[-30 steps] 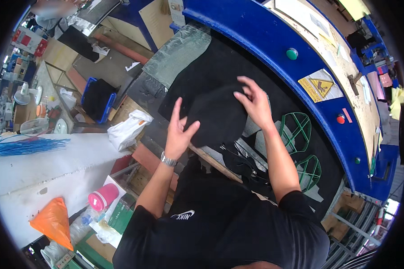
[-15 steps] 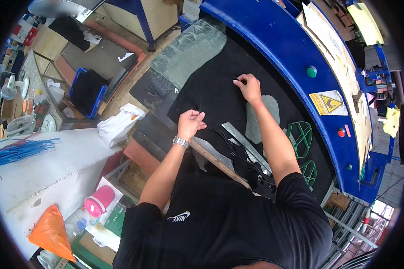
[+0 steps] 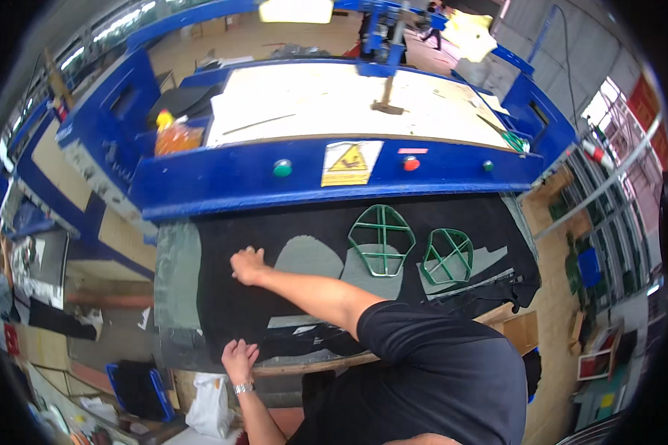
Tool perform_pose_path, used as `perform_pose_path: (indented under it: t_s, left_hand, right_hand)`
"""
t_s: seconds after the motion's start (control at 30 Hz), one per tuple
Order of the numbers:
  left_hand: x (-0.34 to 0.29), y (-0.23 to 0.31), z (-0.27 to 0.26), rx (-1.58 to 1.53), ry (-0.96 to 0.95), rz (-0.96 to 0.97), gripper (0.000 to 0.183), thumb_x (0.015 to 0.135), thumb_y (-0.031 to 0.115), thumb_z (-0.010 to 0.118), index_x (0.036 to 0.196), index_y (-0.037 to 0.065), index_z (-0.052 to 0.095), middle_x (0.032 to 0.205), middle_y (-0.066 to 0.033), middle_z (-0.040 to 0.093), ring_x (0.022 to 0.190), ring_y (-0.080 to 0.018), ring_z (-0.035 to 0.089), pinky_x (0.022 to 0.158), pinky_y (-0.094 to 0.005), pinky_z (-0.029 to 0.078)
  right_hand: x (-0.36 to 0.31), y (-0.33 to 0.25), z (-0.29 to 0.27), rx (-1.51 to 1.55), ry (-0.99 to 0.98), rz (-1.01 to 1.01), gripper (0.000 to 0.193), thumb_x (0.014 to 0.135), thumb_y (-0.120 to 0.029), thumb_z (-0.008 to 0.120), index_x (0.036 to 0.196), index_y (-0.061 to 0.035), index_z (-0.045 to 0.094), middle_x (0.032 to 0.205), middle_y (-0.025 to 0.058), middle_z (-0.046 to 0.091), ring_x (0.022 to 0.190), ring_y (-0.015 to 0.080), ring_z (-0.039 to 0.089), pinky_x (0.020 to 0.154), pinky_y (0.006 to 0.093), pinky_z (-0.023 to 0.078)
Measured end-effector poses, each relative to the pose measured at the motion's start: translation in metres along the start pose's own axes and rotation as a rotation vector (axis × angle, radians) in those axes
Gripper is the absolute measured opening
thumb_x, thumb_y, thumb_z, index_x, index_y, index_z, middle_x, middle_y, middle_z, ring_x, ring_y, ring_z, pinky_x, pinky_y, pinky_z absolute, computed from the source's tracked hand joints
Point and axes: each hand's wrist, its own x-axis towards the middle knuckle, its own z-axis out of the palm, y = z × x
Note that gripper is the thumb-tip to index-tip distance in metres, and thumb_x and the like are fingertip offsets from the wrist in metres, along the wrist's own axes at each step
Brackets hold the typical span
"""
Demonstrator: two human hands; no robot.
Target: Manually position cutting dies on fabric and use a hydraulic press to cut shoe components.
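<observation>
A wide black sheet (image 3: 219,237) covers the bed in front of me. My right hand (image 3: 249,267) rests on its left part, fingers curled against the surface, seemingly pinching the material. Nearer to me, at the sheet's front edge, my left hand (image 3: 239,361) wears a metal watch and has its fingers a little apart, with nothing clear in them. Right of my right hand lies a rounded grey-green patch (image 3: 309,254). Farther right stand two green cutting dies, a larger die (image 3: 382,241) and a smaller die (image 3: 448,256), over other grey patches.
A blue machine beam (image 3: 245,182) with buttons and a warning sign runs behind the sheet. Beyond it is a pale board (image 3: 312,100). A translucent greenish sheet (image 3: 177,274) lies at the left end. A white bag (image 3: 209,406) and blue crate (image 3: 137,389) sit front left.
The view has swung round, so the blue beam now runs across ahead instead of along the right. My left hand's fingers look looser; my right hand remains over the black sheet.
</observation>
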Motion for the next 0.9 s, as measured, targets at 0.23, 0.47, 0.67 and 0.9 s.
perform_pose_path:
  t_s: [0.23,0.47,0.67,0.9]
  left_hand:
    - [-0.020,0.002,-0.014,0.323,0.136,0.297,0.085,0.082,0.008,0.082,0.152,0.009,0.033,0.137,-0.0141,0.052,0.108,-0.0236,0.058,0.084,-0.0362,0.054]
    - [-0.091,-0.015,-0.015,1.378,0.284,0.585,0.048,0.095,0.037,0.065,0.124,-0.001,0.060,0.119,-0.0173,0.068,0.103,-0.0277,0.065,0.088,-0.0383,0.049]
    - [-0.236,-0.052,0.110,0.089,-0.115,0.237,0.060,0.090,0.028,0.077,0.134,-0.005,0.053,0.127,-0.0106,0.065,0.114,-0.0206,0.061,0.101,-0.0357,0.047]
    - [-0.334,-0.207,0.105,-0.629,0.014,0.230,0.044,0.097,0.023,0.068,0.134,0.005,0.054,0.122,-0.0056,0.066,0.106,-0.0165,0.066,0.080,-0.0346,0.059]
  right_hand:
    - [-0.096,-0.010,-0.052,0.132,0.150,-0.909,0.020,0.087,-0.020,0.060,0.097,-0.0029,0.056,0.070,0.0185,0.067,0.067,0.0390,0.069,0.057,0.0496,0.054]
    - [-0.250,-0.028,-0.169,0.198,0.137,-1.225,0.021,0.083,-0.015,0.062,0.098,-0.0027,0.054,0.070,0.0168,0.067,0.068,0.0378,0.069,0.056,0.0485,0.053]
    - [-0.261,0.009,-0.189,0.231,-0.075,-0.954,0.018,0.088,-0.021,0.069,0.095,-0.0043,0.067,0.090,0.0203,0.067,0.083,0.0406,0.067,0.072,0.0468,0.054]
    - [-0.281,0.012,-0.038,0.067,-0.577,-0.879,0.015,0.089,-0.007,0.072,0.094,0.0001,0.060,0.076,0.0102,0.062,0.070,0.0130,0.058,0.068,0.0299,0.049]
